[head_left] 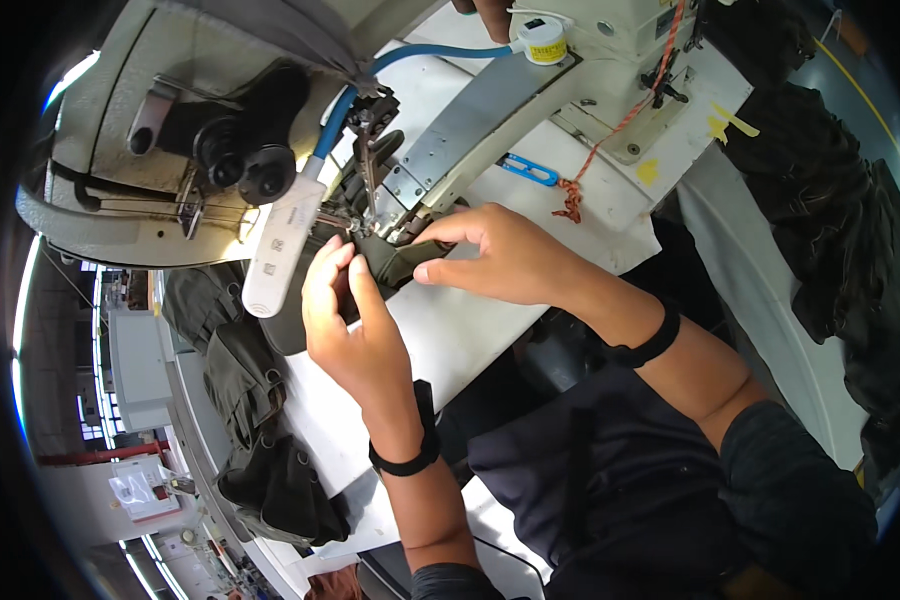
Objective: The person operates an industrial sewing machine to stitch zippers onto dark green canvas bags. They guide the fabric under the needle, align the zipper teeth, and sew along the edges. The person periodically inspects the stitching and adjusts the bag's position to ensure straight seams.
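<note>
A cream sewing machine [160, 200] fills the upper left of the head view, its needle and presser foot [368, 205] over a white table [450, 340]. A small olive-green fabric piece [395, 262] lies under the foot. My left hand [345, 325] pinches the fabric's left edge, fingers curled upward. My right hand [495, 255] presses on the fabric's right side, thumb and forefinger gripping it. Both wrists wear black bands.
A white lamp bar [282, 245] hangs from a blue tube beside the needle. Blue snips [528, 170] and an orange thread [610, 135] lie on the machine bed. Olive fabric pieces [240, 380] are stacked at left; dark garments [840, 240] are heaped at right.
</note>
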Demonstrator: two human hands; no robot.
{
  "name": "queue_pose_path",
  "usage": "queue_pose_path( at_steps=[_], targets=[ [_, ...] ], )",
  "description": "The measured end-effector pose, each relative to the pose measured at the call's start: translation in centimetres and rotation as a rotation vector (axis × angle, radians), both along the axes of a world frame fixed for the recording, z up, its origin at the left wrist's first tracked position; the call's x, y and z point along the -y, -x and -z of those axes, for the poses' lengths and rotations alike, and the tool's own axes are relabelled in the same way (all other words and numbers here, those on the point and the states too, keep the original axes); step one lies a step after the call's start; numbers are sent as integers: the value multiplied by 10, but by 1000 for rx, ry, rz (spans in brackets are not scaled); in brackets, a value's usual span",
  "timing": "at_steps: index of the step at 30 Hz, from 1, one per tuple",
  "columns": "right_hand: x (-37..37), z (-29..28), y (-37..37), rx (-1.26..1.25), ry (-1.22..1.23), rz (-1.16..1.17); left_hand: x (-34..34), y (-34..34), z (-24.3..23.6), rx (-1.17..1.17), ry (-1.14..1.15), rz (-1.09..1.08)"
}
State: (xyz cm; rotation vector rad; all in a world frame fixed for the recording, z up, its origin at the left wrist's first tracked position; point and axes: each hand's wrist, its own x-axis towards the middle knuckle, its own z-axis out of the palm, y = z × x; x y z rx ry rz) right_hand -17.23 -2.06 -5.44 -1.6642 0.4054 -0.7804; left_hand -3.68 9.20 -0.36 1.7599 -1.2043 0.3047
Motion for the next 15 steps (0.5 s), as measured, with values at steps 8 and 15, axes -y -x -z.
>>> queue_pose_path(
  at_steps=[8, 15],
  targets=[
    [-16, -20, 8, 169, -249, -44, -35, 5, 13, 740, -208, 42],
    [-22, -15, -9, 235, -446, -47, -34, -13, 27, 867, -217, -18]
  ],
)
